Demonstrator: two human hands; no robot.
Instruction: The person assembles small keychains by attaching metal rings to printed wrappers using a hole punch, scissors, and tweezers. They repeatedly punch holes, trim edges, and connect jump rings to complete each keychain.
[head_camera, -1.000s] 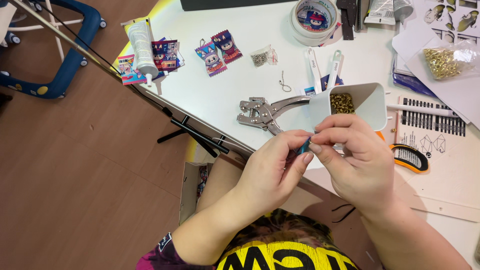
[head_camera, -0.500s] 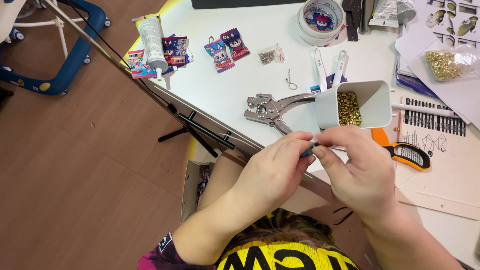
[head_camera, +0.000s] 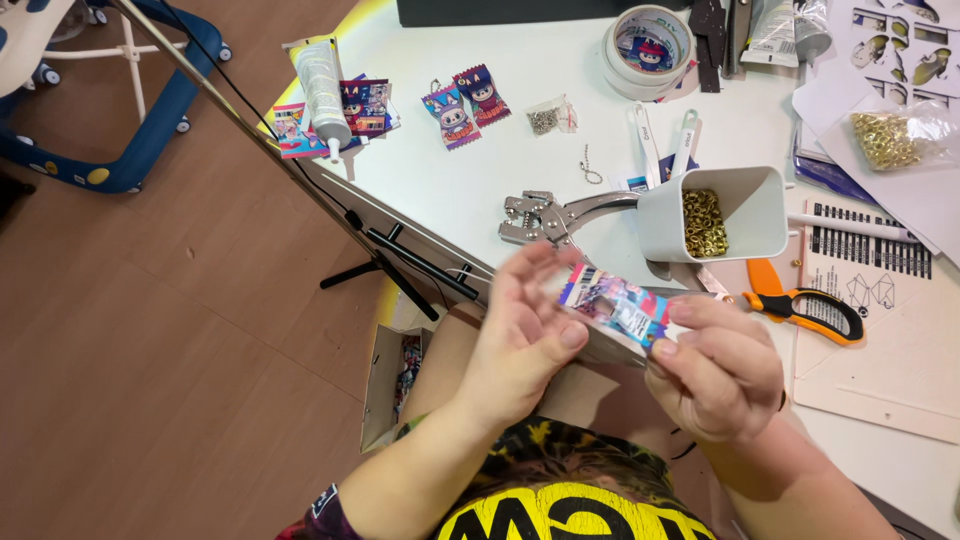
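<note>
A: Head view. What do the hands hold?

B: The left hand (head_camera: 520, 340) and the right hand (head_camera: 720, 370) both pinch a small colourful printed foil packet (head_camera: 615, 305), fingers closed on its opposite ends, above the edge of the white table (head_camera: 470, 190).

A: What lies nearby?

B: Just beyond the packet: silver metal eyelet pliers (head_camera: 555, 215), a white square cup of brass eyelets (head_camera: 715, 212), and orange-handled scissors (head_camera: 800, 305).

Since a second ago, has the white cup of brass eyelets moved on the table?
No. The white cup of eyelets sits beside the punch pliers, as before; only the camera shifted.
</note>
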